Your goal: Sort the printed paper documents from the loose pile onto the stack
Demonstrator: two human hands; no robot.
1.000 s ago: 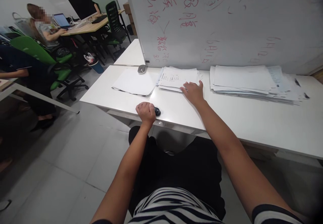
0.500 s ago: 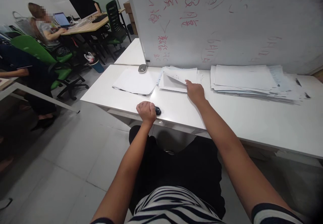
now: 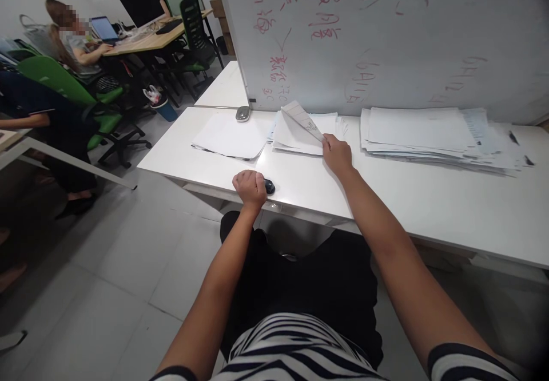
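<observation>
My right hand (image 3: 337,154) pinches the near right corner of the top sheet (image 3: 300,119) of the middle paper stack (image 3: 300,138) and holds it curled up off the pile. My left hand (image 3: 249,187) is a closed fist at the white table's (image 3: 386,192) front edge, gripping a small dark object (image 3: 269,186) that pokes out on its right side. To the left of the stack lies a single loose sheet (image 3: 229,136).
A bigger paper pile (image 3: 433,138) lies at the right, below a whiteboard (image 3: 386,32) with red writing. A small grey object (image 3: 242,114) sits by the board's foot. At the far left, a seated person (image 3: 72,38) works at a wooden desk among green chairs (image 3: 64,86).
My right hand went from lying flat on the middle stack to pinching its top sheet, whose corner has been lifted and curled up. My left fist has stayed put.
</observation>
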